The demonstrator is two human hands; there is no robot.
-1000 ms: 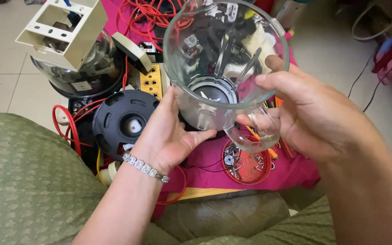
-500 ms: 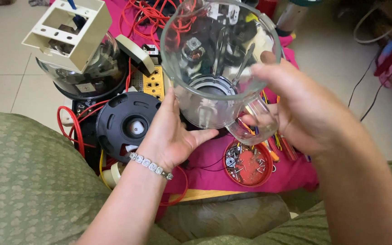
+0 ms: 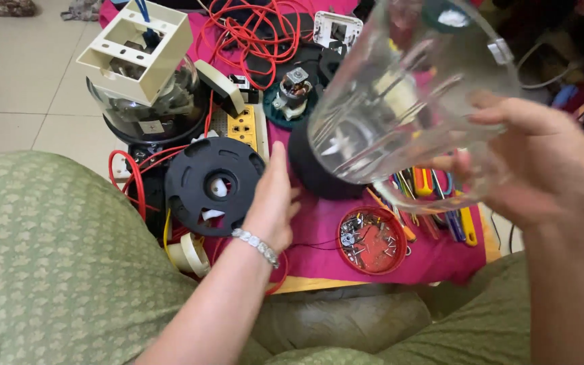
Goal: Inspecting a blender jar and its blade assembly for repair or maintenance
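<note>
Since the earlier frames the clear blender jar [image 3: 400, 101] has been tipped and lifted up and to the right, and the left hand [image 3: 273, 203] has come off its wall; the jar is now carried by the right hand [image 3: 542, 169] alone, tilted with its mouth toward the camera and its narrow blade end pointing down and away. The right-hand fingers [image 3: 508, 111] are curled over the upper rim and the thumb appears to press at the lower wall by the handle loop [image 3: 441, 192], though motion blur makes the exact hold hard to read. The left-hand fingers are released and held flat and together, grasping nothing, just below and left of the jar, above the black round base [image 3: 322, 169] and beside the black spool disc [image 3: 214, 184].

By its look the jar is judged stiff, smooth and rather slippery, probably clear plastic or glass; light for its bulk but awkward in one hand, and liable to crack if dropped; the blades [image 3: 336, 143] inside are to be kept clear of. A surer hold would be had at the handle or with a second palm under the base end. Below the right-hand fingers lie a red lid of small screws [image 3: 372, 240] and coloured screwdrivers [image 3: 434, 189] on the pink cloth [image 3: 319, 236].
</note>
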